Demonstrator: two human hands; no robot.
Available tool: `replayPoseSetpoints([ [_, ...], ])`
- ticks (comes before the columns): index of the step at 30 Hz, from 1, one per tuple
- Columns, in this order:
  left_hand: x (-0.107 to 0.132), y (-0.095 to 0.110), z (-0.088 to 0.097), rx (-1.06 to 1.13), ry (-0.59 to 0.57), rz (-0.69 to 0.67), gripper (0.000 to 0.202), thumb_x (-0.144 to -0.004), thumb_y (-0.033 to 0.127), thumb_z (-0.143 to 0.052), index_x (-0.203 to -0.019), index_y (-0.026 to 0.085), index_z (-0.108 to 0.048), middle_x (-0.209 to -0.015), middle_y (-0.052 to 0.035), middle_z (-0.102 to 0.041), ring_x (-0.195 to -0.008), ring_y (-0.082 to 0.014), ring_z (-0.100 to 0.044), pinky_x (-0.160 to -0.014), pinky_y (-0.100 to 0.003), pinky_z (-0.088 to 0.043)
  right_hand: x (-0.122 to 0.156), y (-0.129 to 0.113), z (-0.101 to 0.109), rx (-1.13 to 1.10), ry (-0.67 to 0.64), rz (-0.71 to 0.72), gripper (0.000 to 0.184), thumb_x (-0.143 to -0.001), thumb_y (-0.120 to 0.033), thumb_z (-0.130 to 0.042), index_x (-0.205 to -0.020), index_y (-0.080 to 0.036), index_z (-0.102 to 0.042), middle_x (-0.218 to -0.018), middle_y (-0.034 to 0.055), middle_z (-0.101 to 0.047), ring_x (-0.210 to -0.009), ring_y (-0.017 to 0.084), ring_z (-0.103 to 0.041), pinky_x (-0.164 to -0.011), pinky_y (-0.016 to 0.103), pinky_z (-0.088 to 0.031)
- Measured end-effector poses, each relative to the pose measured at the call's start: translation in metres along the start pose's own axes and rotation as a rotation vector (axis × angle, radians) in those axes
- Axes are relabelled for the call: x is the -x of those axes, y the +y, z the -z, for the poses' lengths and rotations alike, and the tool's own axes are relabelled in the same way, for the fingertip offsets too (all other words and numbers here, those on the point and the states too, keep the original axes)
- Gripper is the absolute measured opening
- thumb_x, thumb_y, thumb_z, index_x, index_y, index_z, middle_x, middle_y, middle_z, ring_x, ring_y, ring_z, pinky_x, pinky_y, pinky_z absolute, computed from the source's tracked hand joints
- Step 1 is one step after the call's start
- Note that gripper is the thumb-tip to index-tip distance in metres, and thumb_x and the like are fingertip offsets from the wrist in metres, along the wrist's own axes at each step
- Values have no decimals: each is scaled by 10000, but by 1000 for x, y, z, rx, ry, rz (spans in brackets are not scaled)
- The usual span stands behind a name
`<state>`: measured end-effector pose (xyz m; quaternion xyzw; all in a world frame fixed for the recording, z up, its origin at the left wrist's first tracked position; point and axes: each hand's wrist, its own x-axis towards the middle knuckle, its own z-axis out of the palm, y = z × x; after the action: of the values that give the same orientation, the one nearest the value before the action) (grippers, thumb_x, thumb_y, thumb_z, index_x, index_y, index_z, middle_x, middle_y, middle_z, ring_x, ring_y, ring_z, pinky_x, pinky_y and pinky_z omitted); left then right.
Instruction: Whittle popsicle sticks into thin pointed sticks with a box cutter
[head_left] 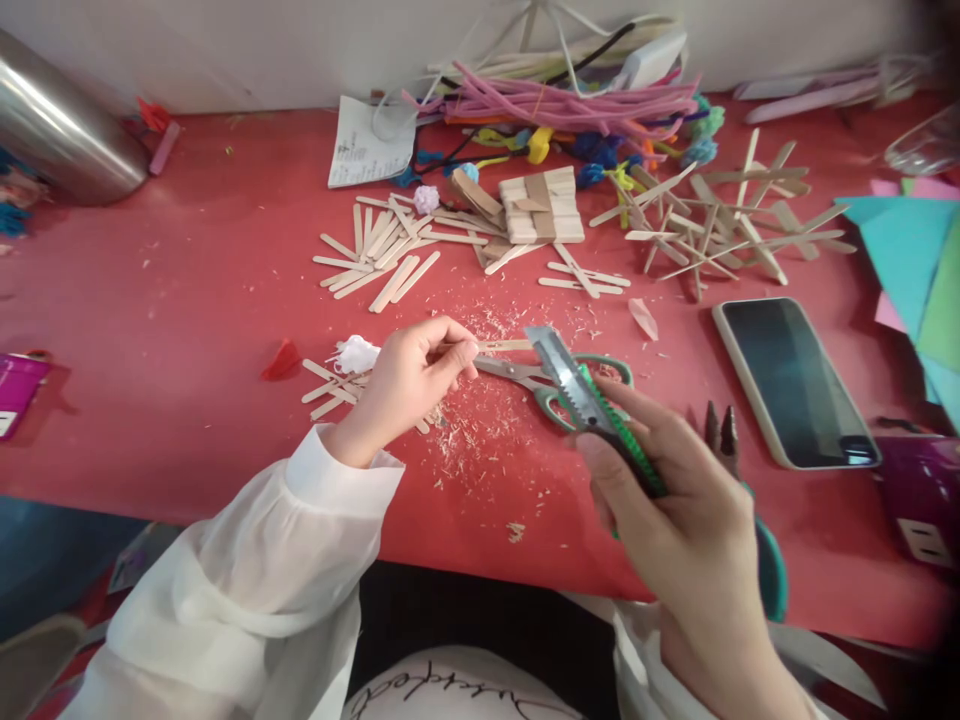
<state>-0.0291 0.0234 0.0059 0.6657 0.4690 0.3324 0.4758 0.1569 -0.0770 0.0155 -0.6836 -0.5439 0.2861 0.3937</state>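
Observation:
My left hand (420, 375) pinches one end of a wooden craft stick (506, 346), which points to the right. In my right hand (667, 500) is a green utility knife (600, 410); its blade is out and angled up to the left, close to the stick's far end. I cannot tell whether the blade touches the wood. Beneath them lies a pair of scissors (551, 382) with green handles, partly hidden by the knife. Wood shavings (480, 440) are scattered around on the red tabletop (187, 330). Some cut sticks (326, 388) lie just left of my left hand.
Behind are loose craft sticks (382, 245), a banded stick bundle (541, 205), crossed sticks (731, 220) and pink pipe cleaners (562, 100). At the right lie a phone (795, 380), pliers (721, 435) and coloured paper (911, 270). A metal flask (71, 125) is at the left.

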Motion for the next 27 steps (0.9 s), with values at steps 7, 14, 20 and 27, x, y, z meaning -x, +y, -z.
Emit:
replayPoseSetpoints([
  [7, 1, -5, -7, -79, 23, -39, 94, -879, 241, -492, -821, 175, -526, -702, -6, -656, -564, -71, -563, -521, -189, -434, 7, -3, 0, 151, -53, -14, 350, -802, -326, -561, -1139, -243, -611, -700, -31, -640, -283, 14, -236, -242, 174, -294],
  [14, 3, -3, -9, -147, 49, -85, 95, -886, 245, -473, -839, 180, -525, -728, -13, -663, -611, -90, -579, -532, -206, -430, 5, -7, -6, 157, -22, -80, 373, -797, -358, -555, -1139, -226, -624, -529, -54, -518, -307, 39, -266, -276, 185, -310],
  [20, 7, -2, -12, -189, 106, -134, 111, -887, 252, -460, -817, 190, -519, -723, -13, -644, -589, -93, -561, -517, -213, -416, 7, -9, -12, -74, -44, -284, 425, -776, -398, -580, -1176, -256, -593, -605, -22, -609, -334, 65, -362, -291, 212, -326],
  [27, 9, -1, -14, -224, 192, -188, 119, -887, 226, -453, -790, 192, -512, -725, -11, -639, -623, -98, -572, -540, -217, -414, 9, -17, -15, -365, -74, -399, 409, -765, -363, -608, -1148, -222, -601, -592, -41, -599, -317, 43, -376, -266, 181, -324],
])
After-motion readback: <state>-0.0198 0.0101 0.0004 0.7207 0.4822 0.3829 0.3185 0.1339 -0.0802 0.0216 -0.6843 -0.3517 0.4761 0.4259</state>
